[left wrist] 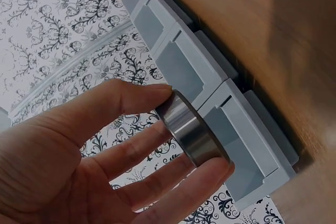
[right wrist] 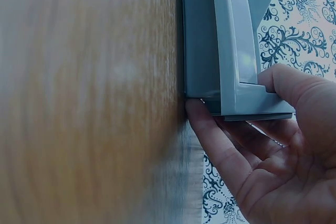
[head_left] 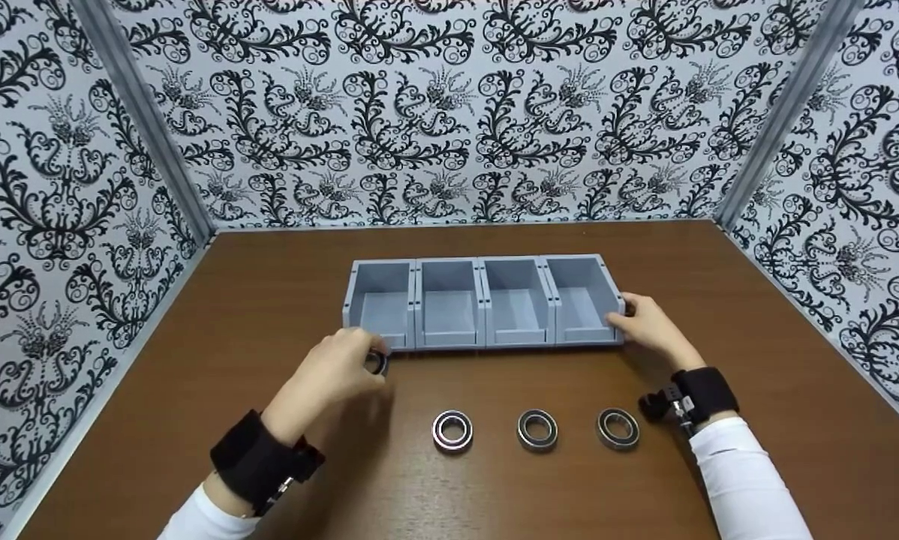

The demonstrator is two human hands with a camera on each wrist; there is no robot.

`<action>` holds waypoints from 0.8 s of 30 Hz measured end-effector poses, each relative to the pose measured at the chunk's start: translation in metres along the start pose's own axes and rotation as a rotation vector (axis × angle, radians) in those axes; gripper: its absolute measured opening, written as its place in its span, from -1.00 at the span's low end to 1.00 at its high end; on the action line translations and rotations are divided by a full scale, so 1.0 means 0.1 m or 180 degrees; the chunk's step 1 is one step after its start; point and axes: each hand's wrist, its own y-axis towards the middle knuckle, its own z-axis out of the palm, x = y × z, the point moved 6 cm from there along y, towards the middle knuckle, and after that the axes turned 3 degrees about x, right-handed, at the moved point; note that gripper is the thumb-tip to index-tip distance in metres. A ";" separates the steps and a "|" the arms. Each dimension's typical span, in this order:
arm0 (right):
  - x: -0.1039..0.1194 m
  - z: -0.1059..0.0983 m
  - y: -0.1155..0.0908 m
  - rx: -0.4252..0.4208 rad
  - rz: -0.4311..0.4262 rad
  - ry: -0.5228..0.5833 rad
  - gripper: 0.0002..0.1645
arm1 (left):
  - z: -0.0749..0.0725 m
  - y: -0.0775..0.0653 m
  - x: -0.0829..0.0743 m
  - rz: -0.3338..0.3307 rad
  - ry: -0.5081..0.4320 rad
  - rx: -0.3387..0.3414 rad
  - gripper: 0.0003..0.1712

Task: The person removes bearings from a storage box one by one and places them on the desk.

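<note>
My left hand pinches a ball bearing just in front of the leftmost grey bin. In the left wrist view, thumb and fingertips hold the bearing by its edges, its shiny metal outer side showing. At the other end of the row, my right hand grips the side wall of the rightmost grey bin. The right wrist view has the thumb over that bin's wall and the fingers along its outside and base.
Three more bearings lie flat on the brown table: a left one, a middle one and a right one. Several grey bins stand joined side by side behind them. Patterned walls enclose the table at the back and sides.
</note>
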 end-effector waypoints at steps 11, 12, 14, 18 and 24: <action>0.00 -0.01 0.00 -0.0047 -0.0017 0.0019 -0.49 | 0.06 -0.09 -0.01 -0.0011 -0.0019 -0.0026 -0.69; 0.00 -0.01 0.00 -0.0046 -0.0020 0.0016 -0.49 | 0.06 -0.10 -0.02 -0.0002 -0.0022 -0.0021 -0.70; 0.00 0.00 0.00 -0.0046 -0.0022 0.0026 -0.49 | 0.07 -0.12 -0.03 0.0023 -0.0025 -0.0014 -0.71; -0.01 0.00 0.01 -0.0041 -0.0014 0.0045 -0.48 | 0.08 -0.15 -0.06 0.0083 -0.0016 0.0009 -0.68; 0.00 0.00 0.01 -0.0049 -0.0012 0.0035 -0.47 | 0.10 -0.18 -0.10 0.0113 -0.0017 0.0052 -0.69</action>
